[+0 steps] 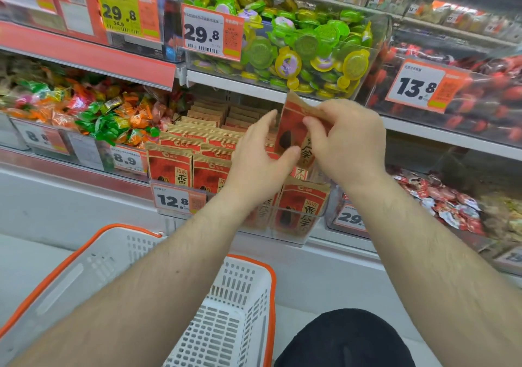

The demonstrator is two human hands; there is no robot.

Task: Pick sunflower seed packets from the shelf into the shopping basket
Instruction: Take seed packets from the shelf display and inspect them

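Observation:
Red and tan sunflower seed packets point(180, 152) stand in rows in a clear bin on the middle shelf. My right hand point(347, 140) pinches the top of one packet point(291, 129), lifted upright above the rows. My left hand point(260, 157) is beside that packet, fingers straight, thumb touching its lower edge. More packets point(302, 208) lean at the bin's front right. The white shopping basket point(243, 310) with an orange rim sits below the shelf, under my forearms; no packet shows in the visible part of it.
A bin of green and yellow jelly cups point(305, 47) hangs just above the lifted packet. Wrapped candies point(93, 112) lie to the left, red snack packs point(452, 202) to the right. Price tags line the shelf edges. A dark trouser knee point(347, 338) is at the bottom.

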